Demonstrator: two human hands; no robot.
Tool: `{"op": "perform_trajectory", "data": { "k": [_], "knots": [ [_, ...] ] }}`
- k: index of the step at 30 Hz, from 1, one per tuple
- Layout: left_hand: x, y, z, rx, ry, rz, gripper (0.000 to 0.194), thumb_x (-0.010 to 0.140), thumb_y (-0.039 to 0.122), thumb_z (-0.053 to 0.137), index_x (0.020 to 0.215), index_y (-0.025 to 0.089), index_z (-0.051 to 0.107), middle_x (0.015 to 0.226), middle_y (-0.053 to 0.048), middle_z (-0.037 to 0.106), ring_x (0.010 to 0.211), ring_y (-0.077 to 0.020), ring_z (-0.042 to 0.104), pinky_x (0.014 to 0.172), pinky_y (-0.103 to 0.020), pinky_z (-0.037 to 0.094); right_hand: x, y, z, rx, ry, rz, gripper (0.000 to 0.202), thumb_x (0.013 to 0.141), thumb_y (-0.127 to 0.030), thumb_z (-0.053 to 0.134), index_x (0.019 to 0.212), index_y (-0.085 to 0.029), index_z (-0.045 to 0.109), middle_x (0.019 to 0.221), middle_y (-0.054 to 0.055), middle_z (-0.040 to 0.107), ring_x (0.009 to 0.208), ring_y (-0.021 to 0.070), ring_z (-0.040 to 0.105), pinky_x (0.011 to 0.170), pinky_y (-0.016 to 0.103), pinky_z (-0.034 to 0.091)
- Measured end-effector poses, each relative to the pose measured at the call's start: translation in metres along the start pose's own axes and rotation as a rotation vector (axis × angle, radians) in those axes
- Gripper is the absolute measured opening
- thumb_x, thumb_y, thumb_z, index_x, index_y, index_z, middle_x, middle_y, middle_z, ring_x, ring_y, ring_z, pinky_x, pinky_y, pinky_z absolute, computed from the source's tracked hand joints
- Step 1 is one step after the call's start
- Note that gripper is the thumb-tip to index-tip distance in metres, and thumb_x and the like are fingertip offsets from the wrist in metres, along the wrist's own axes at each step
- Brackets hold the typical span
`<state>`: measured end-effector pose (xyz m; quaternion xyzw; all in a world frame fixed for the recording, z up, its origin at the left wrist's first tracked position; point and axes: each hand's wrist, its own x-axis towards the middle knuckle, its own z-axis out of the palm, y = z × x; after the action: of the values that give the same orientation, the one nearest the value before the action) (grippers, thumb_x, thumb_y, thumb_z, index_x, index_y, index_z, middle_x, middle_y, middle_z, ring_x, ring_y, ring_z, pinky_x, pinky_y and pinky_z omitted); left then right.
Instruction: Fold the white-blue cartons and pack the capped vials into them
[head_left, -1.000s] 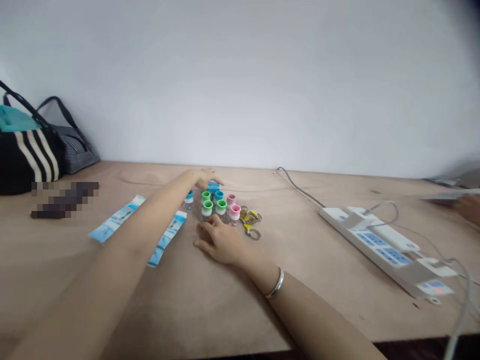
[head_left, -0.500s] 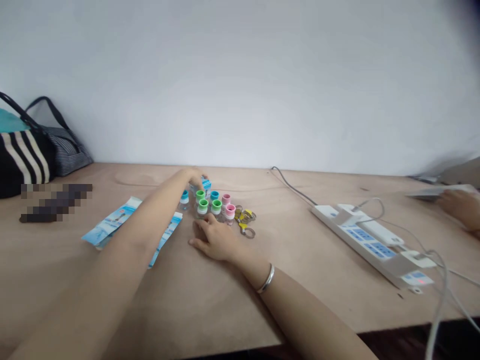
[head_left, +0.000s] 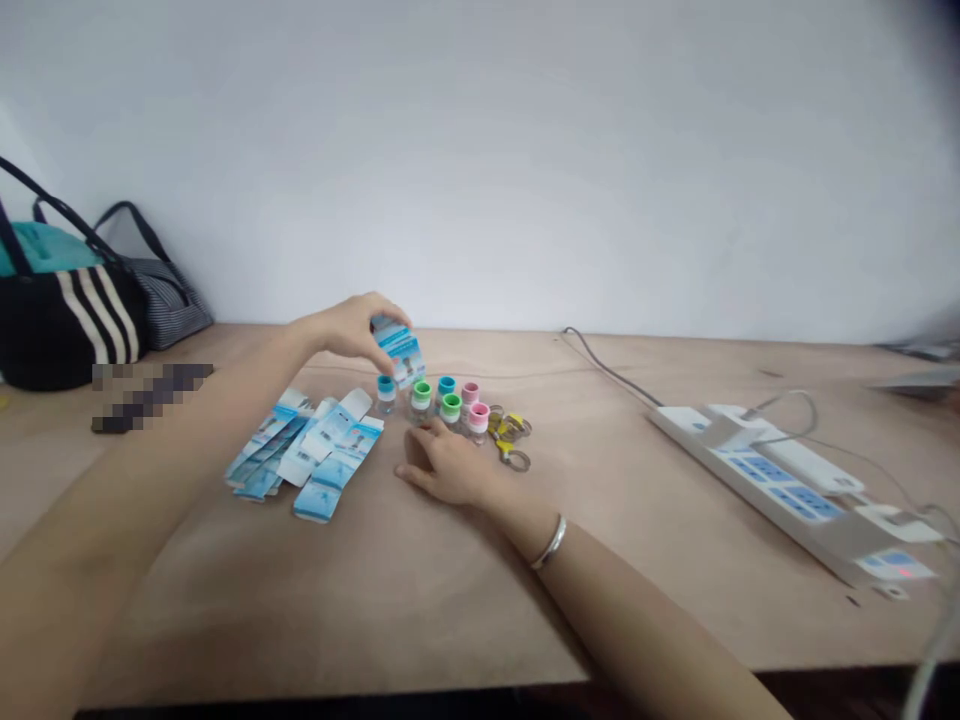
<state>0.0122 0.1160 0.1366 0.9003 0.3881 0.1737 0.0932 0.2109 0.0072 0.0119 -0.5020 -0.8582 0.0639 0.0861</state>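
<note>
My left hand (head_left: 352,325) grips a small blue-and-white printed box (head_left: 403,358) between thumb and fingers, tilted above the back of a group of small clear bottles. Their collars are blue (head_left: 385,385), green (head_left: 450,404) and pink (head_left: 478,412). In front of them my right hand (head_left: 450,467) rests low on the table, thumb apart from the bent fingers, with nothing seen in it. Its fingertips are close to a green-collared bottle; whether they touch cannot be made out. Left of the bottles lies a pile of flattened blue-and-white cartons (head_left: 341,465).
Metal rings with yellow tags (head_left: 514,440) lie right of the bottles. A white power strip (head_left: 780,490) with plugs and cables stretches across the right side. Bags (head_left: 67,310) stand at the far left, near a dark pixelated object (head_left: 154,398). A wall rises behind the table (head_left: 360,620).
My left hand has lifted the box up from behind the bottles, and its arm has swung left, uncovering the carton pile. My right hand stays by the bottles. The view has shifted slightly left.
</note>
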Motion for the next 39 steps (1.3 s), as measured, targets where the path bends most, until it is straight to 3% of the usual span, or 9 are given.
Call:
{"op": "perform_trajectory", "data": {
  "k": [5, 10, 13, 18, 21, 24, 32, 35, 39],
  "knots": [
    [-0.049, 0.033, 0.014, 0.02, -0.215, 0.124, 0.058, 0.05, 0.036, 0.08, 0.105, 0.029, 0.064, 0.119, -0.003, 0.05, 0.109, -0.0237, 0.049, 0.082, -0.026, 0.042, -0.004, 0.012, -0.001, 0.232, 0.082, -0.052, 0.071, 0.066, -0.042, 0.073, 0.125, -0.012, 0.046, 0.115, 0.016, 0.057, 0.102, 0.0281, 0.057, 0.083, 0.037, 0.044],
    [-0.049, 0.043, 0.059, 0.062, -0.296, 0.112, 0.061, 0.049, 0.035, 0.08, 0.107, 0.029, 0.062, 0.108, -0.003, 0.052, 0.103, -0.0259, 0.051, 0.083, -0.031, 0.043, -0.007, 0.014, -0.004, 0.441, 0.222, -0.068, 0.091, 0.053, -0.044, 0.079, 0.13, -0.017, 0.038, 0.119, 0.013, 0.056, 0.108, 0.0279, 0.054, 0.086, 0.039, 0.044],
    [-0.047, 0.037, 0.077, 0.04, -0.247, 0.143, 0.068, 0.051, 0.036, 0.08, 0.114, 0.028, 0.057, 0.108, -0.004, 0.054, 0.104, -0.0276, 0.05, 0.087, -0.035, 0.042, -0.007, 0.01, -0.004, 0.466, 0.307, -0.104, 0.079, 0.057, -0.043, 0.077, 0.124, -0.018, 0.043, 0.119, 0.011, 0.056, 0.108, 0.0264, 0.054, 0.087, 0.038, 0.043],
    [-0.068, 0.032, 0.077, -0.068, -0.073, 0.129, 0.081, 0.053, 0.033, 0.08, 0.126, 0.03, 0.045, 0.124, -0.006, 0.044, 0.114, -0.027, 0.046, 0.089, -0.035, 0.043, -0.01, 0.001, -0.003, 0.453, 0.381, -0.052, 0.085, 0.061, -0.044, 0.075, 0.131, -0.02, 0.034, 0.109, 0.009, 0.06, 0.095, 0.0236, 0.06, 0.077, 0.034, 0.046],
    [-0.089, 0.038, 0.079, -0.076, 0.066, 0.028, 0.065, 0.059, 0.035, 0.076, 0.118, 0.026, 0.05, 0.117, -0.006, 0.047, 0.106, -0.0247, 0.051, 0.088, -0.036, 0.045, -0.01, 0.001, -0.003, 0.378, 0.441, -0.043, 0.081, 0.06, -0.043, 0.075, 0.129, -0.022, 0.038, 0.107, 0.009, 0.059, 0.095, 0.0246, 0.058, 0.077, 0.037, 0.046],
    [-0.104, 0.045, 0.09, -0.115, 0.12, -0.027, 0.05, 0.066, 0.036, 0.071, 0.111, 0.023, 0.052, 0.112, -0.006, 0.051, 0.103, -0.0239, 0.053, 0.086, -0.037, 0.046, -0.008, 0.004, -0.003, 0.332, 0.451, -0.12, 0.06, 0.062, -0.037, 0.075, 0.115, -0.022, 0.051, 0.105, 0.009, 0.055, 0.094, 0.0235, 0.056, 0.076, 0.036, 0.047],
    [-0.113, 0.046, 0.12, -0.142, 0.283, 0.014, 0.039, 0.074, 0.032, 0.065, 0.107, 0.021, 0.05, 0.112, -0.007, 0.054, 0.108, -0.0237, 0.051, 0.094, -0.038, 0.042, -0.002, 0.013, -0.005, 0.426, 0.436, -0.29, 0.028, 0.071, -0.034, 0.07, 0.089, -0.02, 0.054, 0.094, 0.006, 0.052, 0.083, 0.0187, 0.052, 0.066, 0.031, 0.047],
    [-0.114, 0.046, 0.124, -0.174, 0.337, 0.013, 0.031, 0.076, 0.031, 0.064, 0.102, 0.021, 0.05, 0.105, -0.006, 0.056, 0.101, -0.0217, 0.054, 0.088, -0.036, 0.044, -0.001, 0.015, -0.005, 0.462, 0.419, -0.29, 0.027, 0.072, -0.037, 0.07, 0.085, -0.02, 0.053, 0.086, 0.004, 0.052, 0.075, 0.0164, 0.05, 0.062, 0.029, 0.045],
    [-0.118, 0.05, 0.123, -0.252, 0.334, 0.019, 0.026, 0.076, 0.028, 0.063, 0.097, 0.02, 0.05, 0.098, -0.004, 0.057, 0.093, -0.0191, 0.055, 0.082, -0.033, 0.046, -0.003, 0.015, -0.008, 0.499, 0.37, -0.283, 0.039, 0.069, -0.041, 0.072, 0.098, -0.019, 0.057, 0.084, 0.003, 0.052, 0.068, 0.0135, 0.048, 0.06, 0.028, 0.043]
  ]
}}
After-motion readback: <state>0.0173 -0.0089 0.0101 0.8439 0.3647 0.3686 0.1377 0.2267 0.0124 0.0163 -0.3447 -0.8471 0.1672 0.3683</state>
